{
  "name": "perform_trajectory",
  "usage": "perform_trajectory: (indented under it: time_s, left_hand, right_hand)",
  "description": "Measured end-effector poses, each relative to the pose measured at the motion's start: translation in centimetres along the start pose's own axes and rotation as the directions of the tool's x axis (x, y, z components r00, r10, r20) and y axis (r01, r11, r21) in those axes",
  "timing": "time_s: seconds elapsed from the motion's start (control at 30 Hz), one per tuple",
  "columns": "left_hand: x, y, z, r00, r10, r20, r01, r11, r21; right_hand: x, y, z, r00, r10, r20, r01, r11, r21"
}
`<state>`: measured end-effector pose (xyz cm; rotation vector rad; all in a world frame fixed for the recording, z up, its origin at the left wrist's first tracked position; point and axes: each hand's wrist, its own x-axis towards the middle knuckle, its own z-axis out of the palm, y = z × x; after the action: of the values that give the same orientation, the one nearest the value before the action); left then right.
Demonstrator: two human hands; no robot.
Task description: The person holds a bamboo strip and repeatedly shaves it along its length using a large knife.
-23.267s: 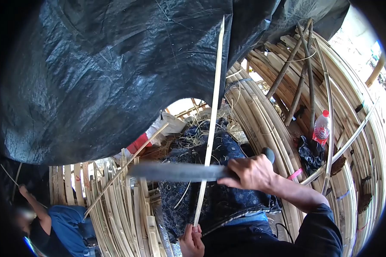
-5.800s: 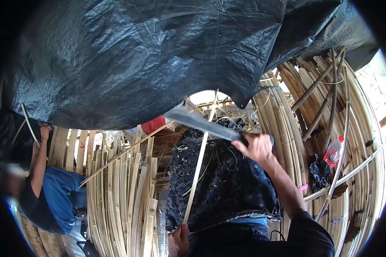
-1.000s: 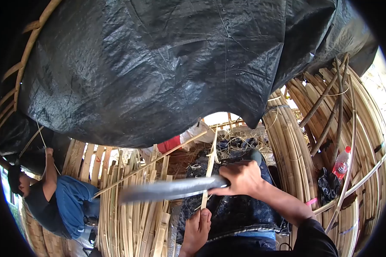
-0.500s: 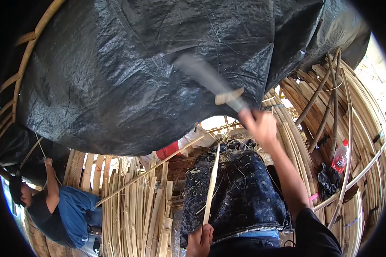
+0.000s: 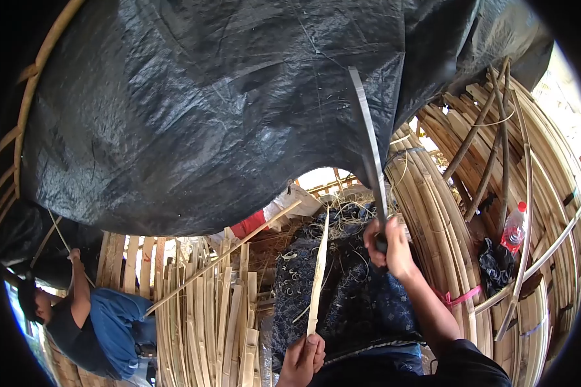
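My right hand (image 5: 392, 248) is closed around the dark handle of a machete (image 5: 370, 132). Its long blade points upward, seen nearly edge-on in front of the black tarp. Low in the view, my left hand (image 5: 301, 360) grips the lower end of a pale bamboo strip (image 5: 317, 284). The strip stands nearly upright, narrowing to a point at the top, and the blade is apart from it to the right. Behind the strip, a dark patterned cloth (image 5: 368, 303) covers my lap, with thin curled shavings scattered on it.
A black tarp (image 5: 193, 122) hangs low ahead. Split bamboo lies stacked at left (image 5: 203, 316) and bundled at right (image 5: 432, 206). A bottle with red liquid (image 5: 514, 231) stands beside a black plastic bag (image 5: 495, 264). Another person (image 5: 87, 329) sits at the far left.
The machete has swung from a blurred, left-leaning tilt to nearly upright. My right hand has come lower, nearer my lap. My left hand and the strip have barely moved.
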<state>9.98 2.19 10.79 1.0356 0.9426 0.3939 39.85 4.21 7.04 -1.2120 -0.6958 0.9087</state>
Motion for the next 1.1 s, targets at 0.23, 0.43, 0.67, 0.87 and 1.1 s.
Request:
perform_trajectory:
  time_s: [0.23, 0.43, 0.67, 0.87, 1.1]
  left_hand:
    - [0.4, 0.0, 1.4, 0.926, 0.370, -0.072, -0.273, 0.790, 0.549]
    - [0.1, 0.3, 1.8, 0.858, 0.498, -0.122, -0.280, 0.654, 0.703]
    - [0.1, -0.6, 1.3, 0.860, 0.492, -0.139, -0.215, 0.595, 0.774]
    - [0.4, -0.4, 1.6, 0.848, 0.511, -0.141, -0.229, 0.594, 0.771]
    - [0.7, 0.0, 0.9, 0.858, 0.496, -0.132, -0.224, 0.593, 0.773]
  right_hand:
    - [-4.0, -1.2, 3.9, 0.855, -0.349, 0.383, 0.507, 0.414, -0.756]
    - [-3.1, -1.5, 5.0, 0.768, -0.478, 0.427, 0.546, 0.139, -0.826]
    - [-2.5, -1.0, 4.7, 0.730, -0.547, 0.409, 0.542, 0.100, -0.834]
    - [-3.9, -1.2, 5.8, 0.639, -0.549, 0.539, 0.668, 0.048, -0.742]
    - [-3.1, -1.2, 5.9, 0.704, -0.507, 0.498, 0.637, 0.139, -0.758]
